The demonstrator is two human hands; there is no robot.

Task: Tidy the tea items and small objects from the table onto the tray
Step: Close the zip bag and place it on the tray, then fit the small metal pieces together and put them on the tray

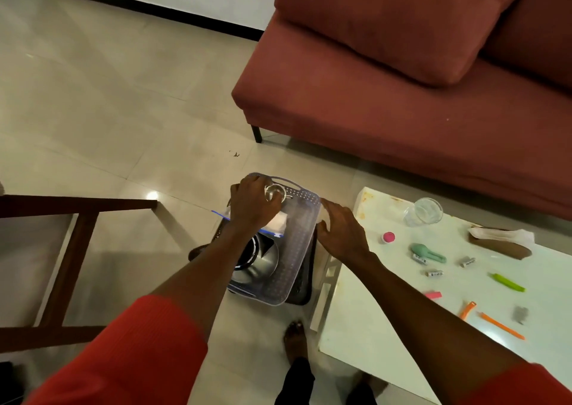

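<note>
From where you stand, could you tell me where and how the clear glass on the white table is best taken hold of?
Grip the clear glass around its side wall near the mouth, coming from above and from the sofa-free near side. It seems to lie tilted with its mouth towards the camera, so a grasp across the wall should hold better than pinching the rim. The right hand is nearest, hovering by the tray.

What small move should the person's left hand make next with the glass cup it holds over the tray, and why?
Probably lower the glass cup onto a bare part of the tray and let go. The left hand already holds it over the tray's far end, clear of the kettle, while the right hand steadies the rim.
</note>
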